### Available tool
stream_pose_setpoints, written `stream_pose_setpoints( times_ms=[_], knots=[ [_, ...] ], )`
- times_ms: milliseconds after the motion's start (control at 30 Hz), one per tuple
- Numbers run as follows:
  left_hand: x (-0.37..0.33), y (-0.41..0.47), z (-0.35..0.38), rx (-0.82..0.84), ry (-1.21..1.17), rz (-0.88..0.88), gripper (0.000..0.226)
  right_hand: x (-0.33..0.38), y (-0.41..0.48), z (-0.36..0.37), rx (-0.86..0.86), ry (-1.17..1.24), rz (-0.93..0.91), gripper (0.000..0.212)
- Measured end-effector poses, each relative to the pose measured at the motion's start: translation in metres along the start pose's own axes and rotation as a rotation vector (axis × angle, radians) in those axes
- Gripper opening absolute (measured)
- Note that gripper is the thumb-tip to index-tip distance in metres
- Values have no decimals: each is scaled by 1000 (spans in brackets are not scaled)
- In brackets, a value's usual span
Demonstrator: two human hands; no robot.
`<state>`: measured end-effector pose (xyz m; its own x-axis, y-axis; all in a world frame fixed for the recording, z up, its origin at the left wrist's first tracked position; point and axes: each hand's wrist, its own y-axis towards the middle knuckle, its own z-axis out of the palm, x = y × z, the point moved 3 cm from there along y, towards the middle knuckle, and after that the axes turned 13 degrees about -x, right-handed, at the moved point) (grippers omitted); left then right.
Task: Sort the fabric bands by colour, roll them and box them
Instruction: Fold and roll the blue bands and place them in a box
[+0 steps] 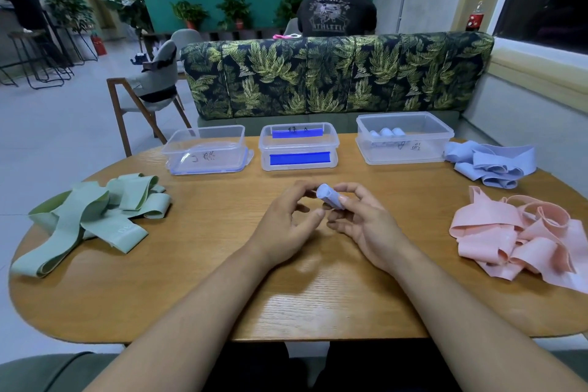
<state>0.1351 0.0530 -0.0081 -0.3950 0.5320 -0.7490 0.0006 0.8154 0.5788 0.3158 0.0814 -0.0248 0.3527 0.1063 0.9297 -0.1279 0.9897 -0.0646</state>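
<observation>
A rolled pale blue band (329,199) is held above the middle of the wooden table (206,289). My right hand (366,223) pinches it between thumb and fingers. My left hand (288,223) touches its left end with curled fingertips. A pile of green bands (92,216) lies at the left. Loose blue bands (491,165) lie at the far right, with pink bands (525,239) in front of them. Three clear boxes stand along the far edge: the left box (206,149), the middle box (297,146) and the right box (404,138), which holds three blue rolls (386,132).
A leaf-patterned sofa back (337,76) runs behind the table, and a person (337,0) sits beyond it, facing away. A wooden chair (149,89) stands at the back left. A wall with a window ledge (541,67) is at the right.
</observation>
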Motion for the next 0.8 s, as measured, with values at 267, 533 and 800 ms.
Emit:
stream_pose_setpoints(
  times_ms=[267, 533, 800],
  knots=[
    [-4, 0, 4, -60, -130, -103, 23, -9, 0, 6, 17, -75, -17, 12],
    [5, -1, 6, -49, -134, -181, 28, 1, -4, -1, -74, -273, -263, 20],
    [12, 0, 3, -70, -93, -165, 35, 0, -5, 1, 6, -167, -175, 22]
  ],
)
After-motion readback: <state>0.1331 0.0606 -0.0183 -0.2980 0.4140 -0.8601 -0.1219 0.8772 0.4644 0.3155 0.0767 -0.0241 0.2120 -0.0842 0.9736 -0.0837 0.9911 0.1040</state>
